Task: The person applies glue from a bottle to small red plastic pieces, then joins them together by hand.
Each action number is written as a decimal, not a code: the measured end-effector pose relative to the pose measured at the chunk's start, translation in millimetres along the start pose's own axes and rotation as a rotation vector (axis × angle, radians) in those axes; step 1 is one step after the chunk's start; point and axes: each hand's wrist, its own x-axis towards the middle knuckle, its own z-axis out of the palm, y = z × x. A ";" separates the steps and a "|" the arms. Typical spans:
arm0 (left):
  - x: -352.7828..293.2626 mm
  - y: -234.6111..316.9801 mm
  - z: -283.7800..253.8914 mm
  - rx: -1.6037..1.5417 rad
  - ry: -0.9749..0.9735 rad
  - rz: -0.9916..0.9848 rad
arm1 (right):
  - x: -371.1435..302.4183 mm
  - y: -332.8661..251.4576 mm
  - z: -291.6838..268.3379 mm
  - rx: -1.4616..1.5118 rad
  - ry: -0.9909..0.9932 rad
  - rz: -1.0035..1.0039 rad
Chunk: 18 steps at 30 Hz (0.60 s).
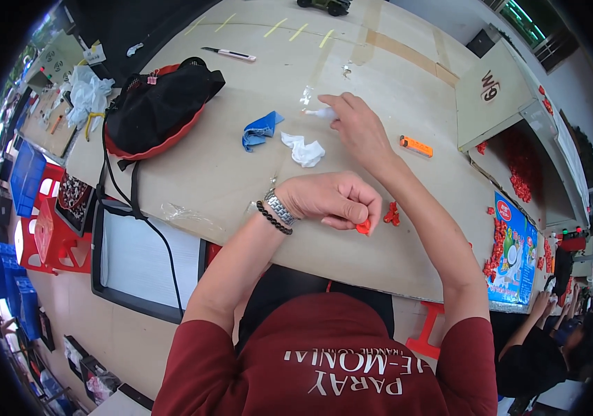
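My left hand (330, 197) is closed near the front of the table, pinching a small orange-red plastic piece (364, 227) between thumb and fingers. Farther out, my right hand (360, 126) has its fingers closed around a small white bottle (321, 113) with a narrow nozzle that points left. Part of the bottle is hidden by the fingers. A crumpled white tissue (304, 150) and a folded blue scrap (262, 130) lie left of that hand. Between my forearms rest several small red pieces (391, 213). An orange lighter-like thing (416, 146) lies beyond my right forearm.
A black bag with a red rim (161, 104) sits on the table's left, its cord hanging over the edge. A utility knife (230, 54) lies farther back. At right, a pale box (494, 97) holds many red pieces, with a blue printed sheet (518, 239) before it.
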 end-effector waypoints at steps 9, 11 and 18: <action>0.9 -4.8 -3.8 -0.025 -0.020 0.053 | 16.5 -15.6 14.6 -0.143 -0.019 -0.093; 0.6 -3.7 -3.4 -0.025 -0.012 0.052 | 17.3 -16.9 16.2 -0.164 -0.038 -0.088; -0.8 0.4 -1.4 -0.022 0.058 0.113 | 14.9 -14.9 11.8 -0.117 -0.014 -0.011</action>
